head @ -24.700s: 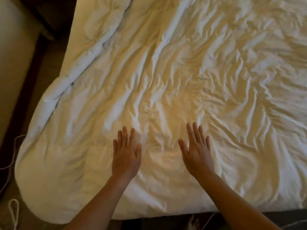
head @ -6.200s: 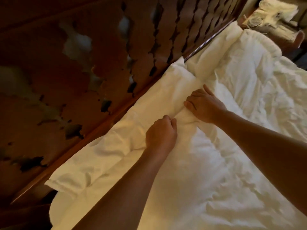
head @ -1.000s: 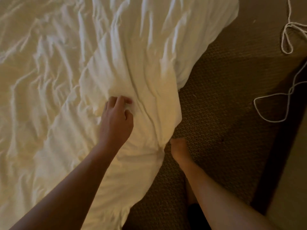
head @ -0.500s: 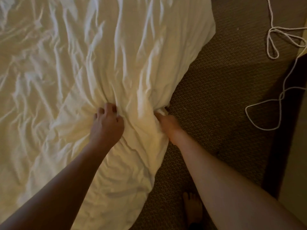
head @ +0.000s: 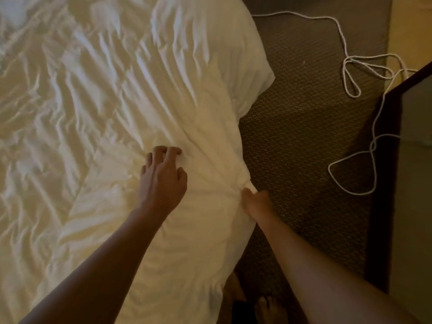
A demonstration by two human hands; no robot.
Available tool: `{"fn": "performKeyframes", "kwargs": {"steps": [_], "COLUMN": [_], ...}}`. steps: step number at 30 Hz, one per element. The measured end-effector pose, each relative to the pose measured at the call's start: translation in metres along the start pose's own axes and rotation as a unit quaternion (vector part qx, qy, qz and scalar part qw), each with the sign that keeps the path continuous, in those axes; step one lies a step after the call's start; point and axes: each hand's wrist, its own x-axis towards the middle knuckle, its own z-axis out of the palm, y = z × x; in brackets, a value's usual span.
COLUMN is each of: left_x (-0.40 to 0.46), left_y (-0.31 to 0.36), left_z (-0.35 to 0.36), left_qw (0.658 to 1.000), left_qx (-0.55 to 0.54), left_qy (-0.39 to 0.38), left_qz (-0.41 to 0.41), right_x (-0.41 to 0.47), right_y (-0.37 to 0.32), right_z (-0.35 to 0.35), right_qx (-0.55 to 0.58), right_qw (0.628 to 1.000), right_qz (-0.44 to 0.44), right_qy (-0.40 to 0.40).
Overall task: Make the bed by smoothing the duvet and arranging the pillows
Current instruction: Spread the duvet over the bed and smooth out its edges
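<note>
Right hand [head: 256, 202] has its grip closed narrowly on a bunched fold at the side edge of the white duvet [head: 112, 108], with creases radiating from the pinch up and across the cover; the fingers themselves are hidden under the gathered cloth, so only the back of the hand and the wrist show. Left hand [head: 163, 176] lies on top of the duvet just inboard of that pinch, fingers loosely curled with the fingertips [head: 174, 151] touching the fabric; it holds nothing that can be seen. The duvet spreads away to the left and forward over the bed, heavily wrinkled, its long edge running from the near foreground up toward the far corner, which droops over the side onto the brown carpet [head: 304, 136]. From the gripped fold, the slack lies mostly ahead and to the left, so the likely next pull would go outward, toward the carpet side and along that edge, with the right hand the nearer one to do it and the left hand placed to press the surface flat behind. A white cord [head: 374, 146] loops on the carpet well apart from the bed. No pillows are in view, so that part cannot be judged.
</note>
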Motion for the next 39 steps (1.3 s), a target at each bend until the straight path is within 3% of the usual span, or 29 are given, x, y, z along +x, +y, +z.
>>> {"fn": "performKeyframes", "kwargs": {"steps": [4,9,15,17,19,20,22,25,28,31,35,39], "left_x": [0.049,0.125,0.188,0.193,0.194,0.194,0.196,0.206,0.229,0.252,0.291,0.345], "left_y": [0.011,0.014,0.005,0.002,0.001,0.003,0.009,0.016,0.023,0.030,0.051,0.080], "left_z": [-0.005,0.002,0.017,0.019,0.021,0.022,0.023,0.016,0.003,-0.012,-0.040,-0.052], "left_qw": [0.999,0.991,0.986,0.985,0.985,0.985,0.984,0.987,0.987,0.984,0.980,0.980], "left_qx": [-0.007,0.023,0.040,0.039,0.029,0.020,0.007,-0.005,-0.022,-0.051,-0.089,-0.092], "left_qy": [0.012,0.007,-0.020,-0.021,-0.020,-0.022,-0.024,-0.005,0.001,0.011,0.034,0.039], "left_qz": [0.044,0.130,0.159,0.166,0.167,0.170,0.177,0.159,0.158,0.167,0.176,0.171], "right_x": [0.017,0.046,0.090,0.093,0.103,0.107,0.111,0.119,0.123,0.127,0.128,0.153], "right_y": [-0.049,-0.119,-0.160,-0.168,-0.164,-0.161,-0.162,-0.166,-0.172,-0.194,-0.248,-0.304], "right_z": [-0.012,-0.007,0.026,0.022,0.010,0.003,-0.003,-0.001,-0.011,-0.022,-0.063,-0.094], "right_qx": [-0.029,0.075,0.133,0.192,0.245,0.254,0.220,0.173,0.113,0.076,0.149,0.194], "right_qw": [0.998,0.988,0.979,0.975,0.962,0.952,0.953,0.969,0.983,0.994,0.981,0.981], "right_qz": [-0.057,-0.137,-0.060,-0.059,-0.111,-0.135,-0.137,-0.116,-0.039,0.007,-0.041,-0.011], "right_qy": [0.024,0.010,-0.143,-0.098,0.042,0.106,0.157,0.134,0.137,0.079,0.114,0.027]}}
